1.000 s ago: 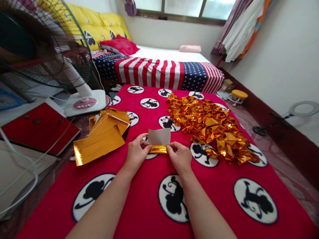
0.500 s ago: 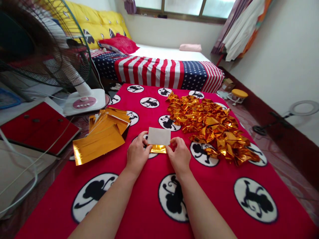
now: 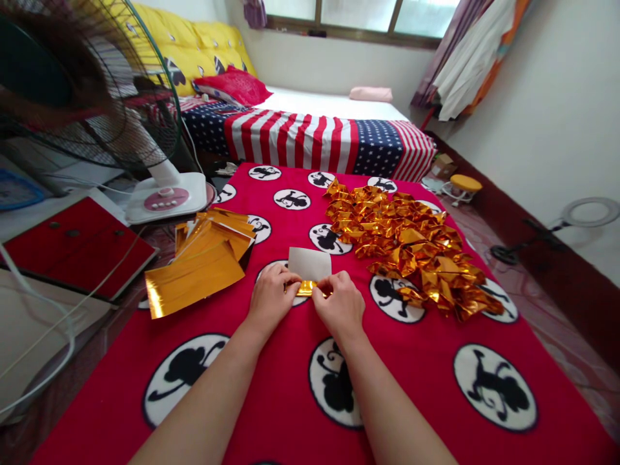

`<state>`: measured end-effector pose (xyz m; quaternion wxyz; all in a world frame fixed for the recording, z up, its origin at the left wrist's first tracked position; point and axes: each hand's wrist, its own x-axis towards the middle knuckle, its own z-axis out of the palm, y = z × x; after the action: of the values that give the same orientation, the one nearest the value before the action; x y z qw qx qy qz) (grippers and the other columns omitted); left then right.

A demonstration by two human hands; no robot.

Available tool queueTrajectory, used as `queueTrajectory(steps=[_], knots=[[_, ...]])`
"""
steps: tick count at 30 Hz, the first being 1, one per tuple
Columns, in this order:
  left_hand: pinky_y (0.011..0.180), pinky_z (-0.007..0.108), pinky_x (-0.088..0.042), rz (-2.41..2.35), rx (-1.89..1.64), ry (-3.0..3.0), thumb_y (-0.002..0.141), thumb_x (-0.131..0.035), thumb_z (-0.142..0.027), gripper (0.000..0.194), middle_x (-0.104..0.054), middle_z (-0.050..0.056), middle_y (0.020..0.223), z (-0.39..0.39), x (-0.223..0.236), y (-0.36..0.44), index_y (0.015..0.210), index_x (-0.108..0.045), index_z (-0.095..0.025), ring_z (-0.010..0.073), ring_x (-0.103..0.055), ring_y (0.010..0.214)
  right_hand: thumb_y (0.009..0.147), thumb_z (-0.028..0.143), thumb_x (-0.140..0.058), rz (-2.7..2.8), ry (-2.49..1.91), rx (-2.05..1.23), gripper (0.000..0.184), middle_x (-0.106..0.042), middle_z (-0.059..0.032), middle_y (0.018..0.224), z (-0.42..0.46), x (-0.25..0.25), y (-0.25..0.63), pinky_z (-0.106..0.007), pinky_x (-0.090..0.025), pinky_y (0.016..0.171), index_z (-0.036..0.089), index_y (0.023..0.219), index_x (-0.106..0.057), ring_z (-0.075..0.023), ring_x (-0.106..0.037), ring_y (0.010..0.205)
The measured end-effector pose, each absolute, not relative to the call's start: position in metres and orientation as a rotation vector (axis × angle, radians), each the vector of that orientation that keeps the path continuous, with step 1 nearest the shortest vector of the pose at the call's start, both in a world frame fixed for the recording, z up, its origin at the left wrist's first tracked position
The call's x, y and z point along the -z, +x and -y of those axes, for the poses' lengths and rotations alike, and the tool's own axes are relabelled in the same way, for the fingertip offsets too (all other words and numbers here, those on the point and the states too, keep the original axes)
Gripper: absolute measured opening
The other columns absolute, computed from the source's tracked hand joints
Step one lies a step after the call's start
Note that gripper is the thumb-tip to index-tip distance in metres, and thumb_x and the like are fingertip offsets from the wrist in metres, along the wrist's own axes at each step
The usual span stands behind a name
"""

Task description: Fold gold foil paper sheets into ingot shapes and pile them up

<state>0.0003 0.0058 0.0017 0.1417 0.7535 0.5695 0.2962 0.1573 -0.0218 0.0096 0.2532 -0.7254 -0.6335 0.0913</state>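
Between my hands is a small sheet of gold foil paper (image 3: pixel 310 263), its pale grey back facing up and its near edge folded over to show a shiny gold strip. My left hand (image 3: pixel 274 292) pinches the left end of the fold, thumb against fingers. At the right end my right hand (image 3: pixel 340 300) grips the same fold, its fingers bent and partly hiding the foil. A loose stack of flat gold foil sheets (image 3: pixel 194 279) lies to the left of my left hand. To the right spreads a large heap of folded gold foil pieces (image 3: pixel 402 236).
A red cloth with monkey prints (image 3: pixel 411 381) covers the work surface. At the left stands a running fan (image 3: pixel 167 200) beside a red panel (image 3: pixel 77 242). Beyond is a bed with a striped, starred cover (image 3: pixel 295 139). A yellow stool (image 3: pixel 465 183) and ring light (image 3: pixel 588 212) stand right.
Both hands have come closer together along the fold, and less of the gold strip shows between them. The grey upper part of the paper still stands out beyond the fingers.
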Motion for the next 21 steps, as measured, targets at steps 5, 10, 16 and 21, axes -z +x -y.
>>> queueTrajectory(steps=[5,10,16,21], knots=[[0.085,0.035,-0.045,-1.682,-0.835,2.127,0.077,-0.071,-0.031,0.011,-0.064,0.005,0.084,-0.004,-0.005,0.003,0.080,-0.075,-0.021,0.0223,-0.058,0.090,0.078,0.041,-0.069,1.732,-1.969,-0.207,0.020,-0.060,-0.0033,0.085,0.024,-0.010,0.153,-0.030,-0.036,0.066,0.021,0.080,-0.066,-0.0188,-0.058,0.079],[0.087,0.036,-0.045,-1.626,-0.773,2.123,0.074,-0.073,-0.027,0.013,-0.065,0.004,0.088,-0.007,-0.003,-0.003,0.086,-0.076,-0.023,0.0234,-0.059,0.095,0.080,0.027,-0.068,1.743,-1.909,-0.366,0.009,-0.061,-0.0031,0.092,0.025,-0.008,0.162,-0.028,-0.039,0.071,0.022,0.087,-0.068,-0.0177,-0.059,0.083],[0.088,0.036,-0.046,-1.617,-0.741,2.136,0.075,-0.070,-0.026,0.015,-0.066,0.004,0.090,-0.006,-0.007,-0.004,0.088,-0.076,-0.025,0.0230,-0.060,0.094,0.079,0.009,-0.059,1.706,-1.823,-0.555,0.022,-0.062,-0.0008,0.094,0.023,-0.005,0.175,-0.026,-0.042,0.071,0.024,0.090,-0.071,-0.0161,-0.061,0.085],[0.082,0.039,-0.046,-1.847,-0.751,2.142,0.066,-0.078,-0.045,0.027,-0.064,0.008,0.091,0.002,-0.012,0.011,0.078,-0.070,-0.022,0.0277,-0.057,0.092,0.079,0.010,-0.058,1.704,-1.837,-0.523,0.022,-0.063,-0.0014,0.094,0.022,-0.001,0.174,-0.027,-0.042,0.069,0.024,0.090,-0.071,-0.0168,-0.061,0.085]])
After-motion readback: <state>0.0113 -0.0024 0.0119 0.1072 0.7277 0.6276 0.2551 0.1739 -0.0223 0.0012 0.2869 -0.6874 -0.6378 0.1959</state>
